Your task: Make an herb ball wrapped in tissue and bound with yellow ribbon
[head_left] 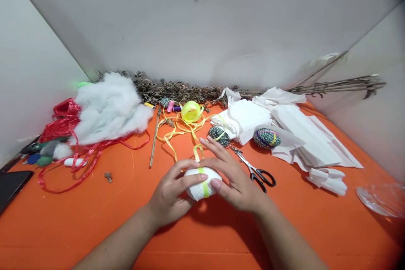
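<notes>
A white egg-shaped ball (195, 190), seemingly wound with thread, is held between both hands above the orange table. My left hand (172, 192) grips its left side, with the thumb and a finger across it. My right hand (236, 181) holds the other side, thumb on the front and fingers reaching over the top. A yellow-green ribbon (205, 190) runs around the ball's middle. From its top, yellow ribbon trails back in loose loops to a yellow ribbon roll (190, 112). Part of the ball is hidden under my fingers.
Black-handled scissors (256, 173) lie right of my right hand, near a dark wound ball (266, 138) and white paper sheets (303, 135). White stuffing (110, 109) and red ribbon (63, 124) sit left. Dried stems (177, 93) line the wall. A clear plastic container (379, 200) stands far right.
</notes>
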`<state>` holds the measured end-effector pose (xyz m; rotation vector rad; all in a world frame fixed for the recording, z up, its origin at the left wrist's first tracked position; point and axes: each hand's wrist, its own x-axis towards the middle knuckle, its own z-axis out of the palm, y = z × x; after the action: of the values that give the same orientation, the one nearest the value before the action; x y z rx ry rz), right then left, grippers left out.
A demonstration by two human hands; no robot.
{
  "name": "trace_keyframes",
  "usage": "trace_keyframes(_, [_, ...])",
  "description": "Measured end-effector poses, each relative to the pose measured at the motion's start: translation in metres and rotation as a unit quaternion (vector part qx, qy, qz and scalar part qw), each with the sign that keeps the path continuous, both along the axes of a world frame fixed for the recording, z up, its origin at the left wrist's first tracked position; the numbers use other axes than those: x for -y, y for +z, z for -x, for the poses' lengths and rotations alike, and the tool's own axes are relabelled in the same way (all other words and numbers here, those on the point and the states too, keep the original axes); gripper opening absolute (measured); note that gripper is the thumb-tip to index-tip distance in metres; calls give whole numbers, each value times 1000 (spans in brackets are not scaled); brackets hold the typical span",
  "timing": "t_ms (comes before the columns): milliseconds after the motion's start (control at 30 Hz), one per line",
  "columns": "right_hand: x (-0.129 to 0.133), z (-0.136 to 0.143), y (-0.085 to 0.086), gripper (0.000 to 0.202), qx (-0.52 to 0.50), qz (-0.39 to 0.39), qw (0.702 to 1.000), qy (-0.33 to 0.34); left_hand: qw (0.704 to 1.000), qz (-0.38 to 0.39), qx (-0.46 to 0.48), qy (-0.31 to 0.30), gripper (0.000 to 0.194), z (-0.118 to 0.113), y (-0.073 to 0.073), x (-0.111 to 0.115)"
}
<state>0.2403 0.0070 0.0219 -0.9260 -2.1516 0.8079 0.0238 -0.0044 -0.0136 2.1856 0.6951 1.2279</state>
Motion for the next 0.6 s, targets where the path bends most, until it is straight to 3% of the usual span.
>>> trace_keyframes(167, [0,2,-1,68,-6,54,998,17,997,51,11,53,61,-2,-2,3])
trace_keyframes(267, [-1,3,-2,73,-15,87,996,6,983,168,56,58,51,-5,0,3])
trace_keyframes(333, [-2,5,-4,67,-34,128,991,0,948,287,129,47,46,-8,2,2])
trace_keyframes(433, [-4,12,-9,57,-65,182,981,-10,863,434,254,47,48,-11,5,-4])
trace_keyframes(500, [-4,17,-15,48,-84,199,976,-13,815,487,312,52,50,-12,7,-8])
trace_keyframes(600, [-3,25,-24,42,-103,215,971,-28,767,532,354,56,51,-11,8,-14])
